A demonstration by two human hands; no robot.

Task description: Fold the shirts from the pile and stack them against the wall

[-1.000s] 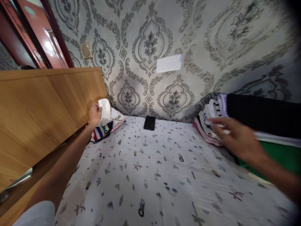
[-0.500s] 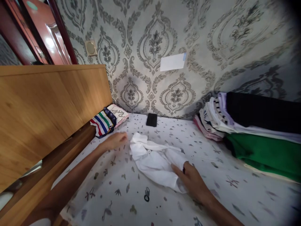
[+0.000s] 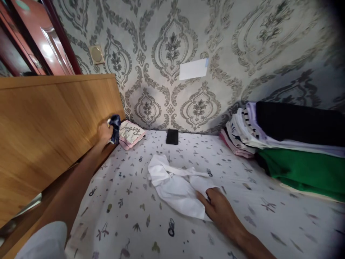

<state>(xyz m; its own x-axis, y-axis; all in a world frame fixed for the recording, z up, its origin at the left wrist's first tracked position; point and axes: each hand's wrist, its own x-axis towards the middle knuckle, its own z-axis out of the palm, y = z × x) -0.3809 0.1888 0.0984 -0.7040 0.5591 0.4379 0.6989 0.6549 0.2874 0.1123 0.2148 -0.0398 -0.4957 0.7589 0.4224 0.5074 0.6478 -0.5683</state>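
My left hand (image 3: 104, 132) is closed on a bunched navy piece of clothing (image 3: 115, 127) at the headboard side of the bed. Its striped part is mostly hidden by the hand. Just right of it, a folded pink and cream garment (image 3: 132, 132) lies on the sheet. In the middle of the bed a crumpled white garment (image 3: 175, 190) is spread out, and my right hand (image 3: 219, 207) grips its near right end between thumb and fingers. I cannot tell what kind of garment the white one is.
A black flat object (image 3: 172, 137) lies near the wall. At the right, folded clothes (image 3: 239, 133) are stacked, with black (image 3: 299, 122) and green (image 3: 304, 172) garments beside them. The wooden headboard (image 3: 59, 126) borders the left. The patterned sheet (image 3: 129, 216) covers the bed.
My left hand has moved left and away, picking up the striped and navy clothing from beside the pink garment. My right hand keeps its grip on the white garment, which has barely shifted.
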